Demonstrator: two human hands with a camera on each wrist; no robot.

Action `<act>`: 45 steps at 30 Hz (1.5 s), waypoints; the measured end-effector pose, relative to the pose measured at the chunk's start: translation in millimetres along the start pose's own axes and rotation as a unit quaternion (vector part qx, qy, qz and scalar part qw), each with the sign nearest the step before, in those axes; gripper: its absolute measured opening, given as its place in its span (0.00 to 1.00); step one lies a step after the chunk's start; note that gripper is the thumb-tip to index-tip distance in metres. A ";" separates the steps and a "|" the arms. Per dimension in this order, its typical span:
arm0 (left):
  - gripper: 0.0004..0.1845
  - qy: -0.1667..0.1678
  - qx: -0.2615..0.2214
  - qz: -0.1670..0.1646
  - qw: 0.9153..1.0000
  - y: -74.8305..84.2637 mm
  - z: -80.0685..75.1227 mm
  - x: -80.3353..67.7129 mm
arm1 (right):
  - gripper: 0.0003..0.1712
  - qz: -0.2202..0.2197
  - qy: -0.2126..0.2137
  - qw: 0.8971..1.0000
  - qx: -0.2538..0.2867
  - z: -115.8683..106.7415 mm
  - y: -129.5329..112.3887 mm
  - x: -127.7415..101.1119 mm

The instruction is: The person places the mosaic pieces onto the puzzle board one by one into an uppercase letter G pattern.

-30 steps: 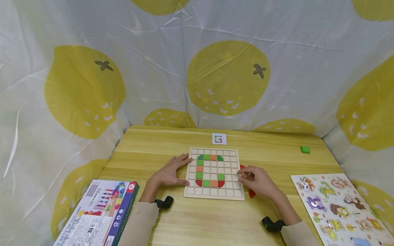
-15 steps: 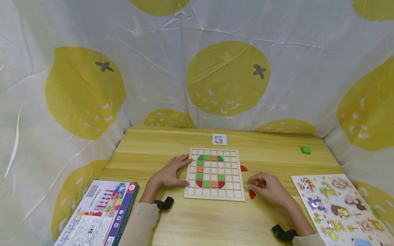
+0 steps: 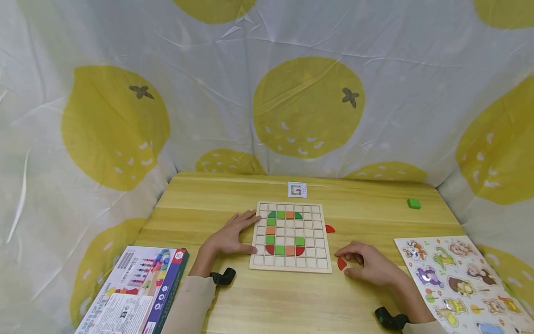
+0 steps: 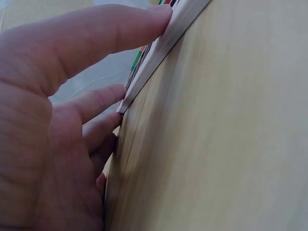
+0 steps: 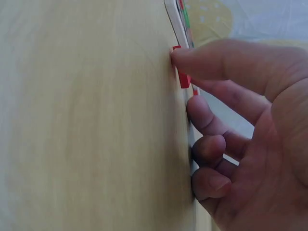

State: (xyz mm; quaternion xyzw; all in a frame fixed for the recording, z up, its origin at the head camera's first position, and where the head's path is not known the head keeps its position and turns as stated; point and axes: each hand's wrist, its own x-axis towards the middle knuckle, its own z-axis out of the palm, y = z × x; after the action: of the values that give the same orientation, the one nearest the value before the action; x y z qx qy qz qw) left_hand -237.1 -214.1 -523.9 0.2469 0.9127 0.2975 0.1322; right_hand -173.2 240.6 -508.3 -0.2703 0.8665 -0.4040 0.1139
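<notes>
Since a second ago the right hand [image 3: 369, 266] has drawn back off the grid board [image 3: 289, 235] toward the person and now curls its thumb and fingertips about a red quarter-round piece [image 3: 341, 263] lying on the wooden table [image 3: 292, 301] just off the board's near right corner; the wrist view shows the thumb tip touching that piece. Largest of the containers, the board holds in its cells green, orange and red tiles [image 3: 280, 249] arranged as a letter G. Flat against the board's left edge lies the left hand [image 3: 231, 236], fingers straight, gripping nothing. A second red piece [image 3: 330, 228] lies beside the board's right edge. An animal puzzle [image 3: 459, 283] lies right, a printed box [image 3: 133, 290] left; its lettering is too small to read. The small card [image 3: 297, 189] behind the board shows a G, and a green block [image 3: 414, 203] sits well apart.
</notes>
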 end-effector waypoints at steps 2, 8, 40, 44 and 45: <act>0.53 0.002 -0.002 -0.001 1.000 0.0 0.6 -0.2 | 0.18 0.003 0.002 1.000 0.002 0.1 0.7 0.3; 0.53 0.004 -0.001 -0.002 1.000 1.1 -0.4 0.4 | 0.12 0.039 0.015 0.999 -0.008 0.4 3.3 2.1; 0.53 0.005 -0.002 0.000 1.000 1.1 0.6 -0.1 | 0.14 0.077 0.044 0.995 -0.049 5.3 1.3 4.8; 0.53 0.004 -0.005 0.000 1.000 0.8 0.7 -0.2 | 0.15 0.049 0.028 0.997 -0.055 5.1 1.0 5.5; 0.53 0.004 -0.005 0.000 1.000 0.8 0.5 -0.1 | 0.15 0.045 0.027 0.997 -0.056 5.1 0.9 5.8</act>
State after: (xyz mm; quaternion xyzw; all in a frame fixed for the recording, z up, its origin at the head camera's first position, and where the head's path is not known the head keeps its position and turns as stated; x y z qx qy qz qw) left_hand -236.6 -213.4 -523.9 0.2451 0.9118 0.3027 0.1300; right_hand -176.2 234.5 -512.1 -0.2258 0.9018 -0.3566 0.0930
